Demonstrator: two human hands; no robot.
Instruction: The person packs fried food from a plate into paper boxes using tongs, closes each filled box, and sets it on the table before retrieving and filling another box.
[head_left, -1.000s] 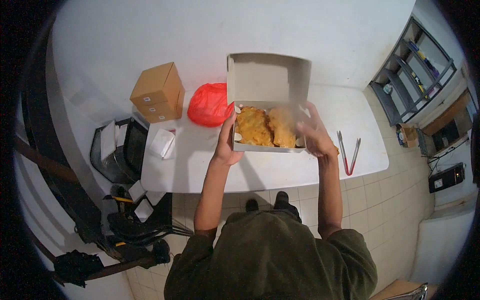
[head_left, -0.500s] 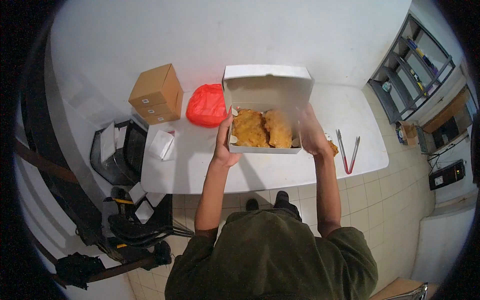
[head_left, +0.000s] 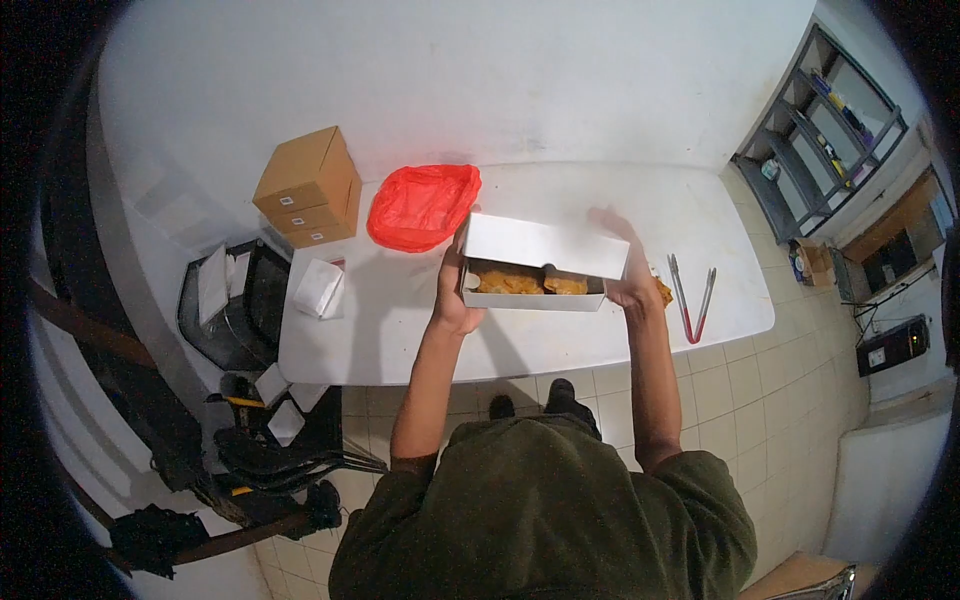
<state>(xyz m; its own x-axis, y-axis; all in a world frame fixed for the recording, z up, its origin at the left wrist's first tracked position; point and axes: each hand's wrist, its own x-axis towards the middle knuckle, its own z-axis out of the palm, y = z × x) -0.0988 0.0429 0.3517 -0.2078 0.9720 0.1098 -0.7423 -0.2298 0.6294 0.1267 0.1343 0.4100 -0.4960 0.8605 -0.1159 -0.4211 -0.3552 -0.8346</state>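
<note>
A white cardboard food box is held over the front of the table, its lid slanting partly down over the opening. Inside, golden-brown fried food pieces show below the lid's edge. My left hand grips the box's left side, with its fingers mostly hidden behind it. At the right end, my right hand is beside the box and lid; its blurred fingers reach up behind the lid's corner. Metal tongs with red handles lie right of that hand, near another fried piece partly covered by it.
Behind the box, a red plastic bag lies on the white table. Stacked brown cartons stand at the back left, with a white packet in front. A black bin adjoins the table's left edge.
The lid has swung down from upright towards me, now covering much of the food. My right hand's fingers have moved with it; my left hand stays at the box's side.
</note>
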